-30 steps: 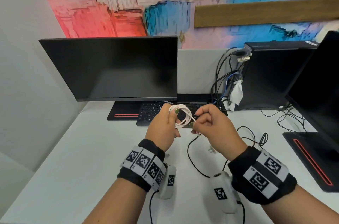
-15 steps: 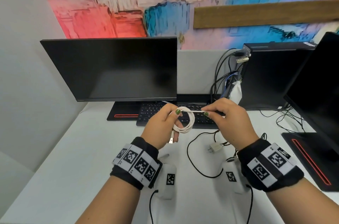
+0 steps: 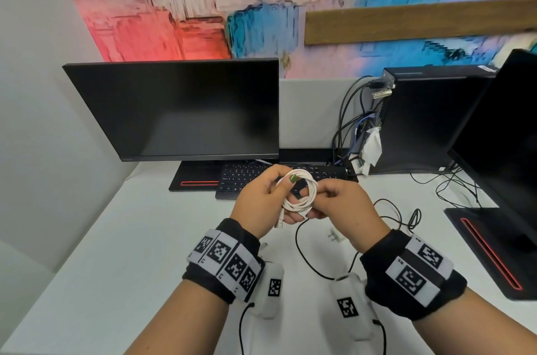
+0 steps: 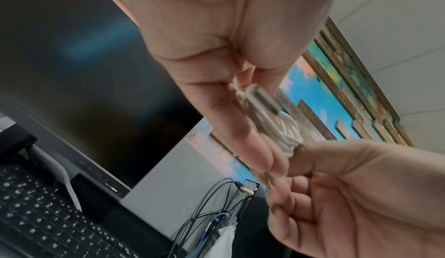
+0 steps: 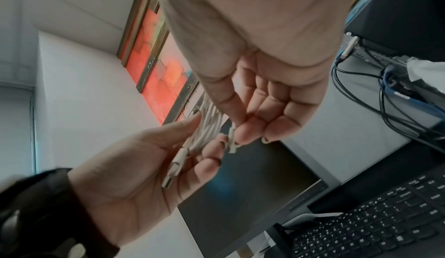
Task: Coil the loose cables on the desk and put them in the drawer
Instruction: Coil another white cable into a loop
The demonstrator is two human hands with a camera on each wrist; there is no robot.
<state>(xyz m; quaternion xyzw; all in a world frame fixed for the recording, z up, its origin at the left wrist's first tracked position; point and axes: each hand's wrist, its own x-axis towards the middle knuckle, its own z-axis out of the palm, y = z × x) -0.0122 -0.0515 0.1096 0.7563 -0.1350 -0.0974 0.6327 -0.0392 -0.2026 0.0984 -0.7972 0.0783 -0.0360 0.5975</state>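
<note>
White cable, wound in a small coil, is pinched by left hand and right hand.

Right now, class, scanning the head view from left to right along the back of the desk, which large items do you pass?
Left monitor → keyboard → bundle of plugged-in cables → black computer tower → right monitor.

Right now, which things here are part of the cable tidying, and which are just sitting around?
Part of the job:
white cable, coiled, held by left hand and right hand
loose black cable on the desk

Just there:
monitor
keyboard
computer tower
</note>
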